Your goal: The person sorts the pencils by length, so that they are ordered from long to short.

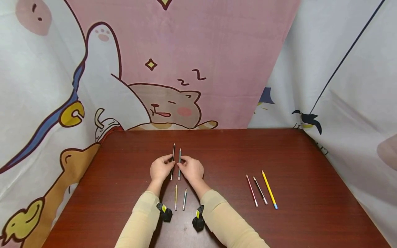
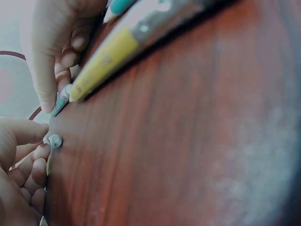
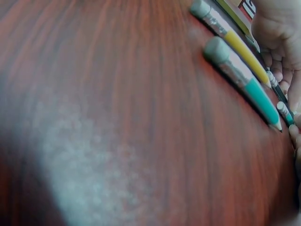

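"Where is the black pencil (image 1: 173,152) sitting?"

"It's sitting around the middle of the bench (image 1: 310,179), its tip pointing away from the person. The left hand (image 1: 160,168) is pinching it between thumb and fingers."

"And the right hand (image 1: 193,168)?"

"Its fingers are grasping a green pencil (image 1: 180,154) just beside the black one, a narrow gap separating them. I can't tell whether either pencil is touching the wood."

"What's lying nearer the person?"

"A small yellow pencil (image 1: 176,198) and a small green pencil (image 1: 184,199) are lying between the forearms, apart, their erasers facing the person."

"Anything farther off?"

"Well to the right, a red pencil (image 1: 252,191), another black pencil (image 1: 260,190) and a long yellow pencil (image 1: 269,190) with a blue end are lying slantwise, side by side. Behind the bench, a cartoon-printed cloth (image 1: 235,62) is hanging."
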A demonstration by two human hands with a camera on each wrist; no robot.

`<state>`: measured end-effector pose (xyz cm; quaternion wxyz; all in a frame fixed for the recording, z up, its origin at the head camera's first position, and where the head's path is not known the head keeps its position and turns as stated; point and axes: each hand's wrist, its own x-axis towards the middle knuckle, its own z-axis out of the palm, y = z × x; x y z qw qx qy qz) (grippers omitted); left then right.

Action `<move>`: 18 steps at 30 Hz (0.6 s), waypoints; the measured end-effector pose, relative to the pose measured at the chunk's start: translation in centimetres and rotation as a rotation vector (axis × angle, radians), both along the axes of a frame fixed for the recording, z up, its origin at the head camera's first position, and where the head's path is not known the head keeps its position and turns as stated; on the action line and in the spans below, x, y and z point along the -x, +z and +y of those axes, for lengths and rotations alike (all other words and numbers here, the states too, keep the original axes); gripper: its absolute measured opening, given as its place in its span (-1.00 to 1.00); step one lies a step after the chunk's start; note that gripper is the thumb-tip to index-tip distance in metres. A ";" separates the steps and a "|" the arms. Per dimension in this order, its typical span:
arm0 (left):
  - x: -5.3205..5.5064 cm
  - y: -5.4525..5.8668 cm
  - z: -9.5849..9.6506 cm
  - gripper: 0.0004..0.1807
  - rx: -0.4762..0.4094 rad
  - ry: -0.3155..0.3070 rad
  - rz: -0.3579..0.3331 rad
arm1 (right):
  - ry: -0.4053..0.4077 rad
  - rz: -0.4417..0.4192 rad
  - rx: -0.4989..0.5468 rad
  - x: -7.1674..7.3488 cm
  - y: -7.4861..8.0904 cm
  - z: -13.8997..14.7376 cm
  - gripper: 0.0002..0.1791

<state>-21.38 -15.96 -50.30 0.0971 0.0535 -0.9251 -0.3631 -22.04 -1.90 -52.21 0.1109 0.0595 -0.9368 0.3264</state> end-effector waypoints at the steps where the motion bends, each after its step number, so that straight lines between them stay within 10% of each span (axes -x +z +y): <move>1: 0.0 0.0 0.0 -0.63 -0.005 0.000 -0.002 | 0.002 0.004 0.005 0.0 0.0 0.0 -0.66; 18: -0.7 1.2 -0.8 -0.61 -0.202 0.004 -0.005 | 0.045 -0.054 0.194 -0.9 0.3 1.5 -0.61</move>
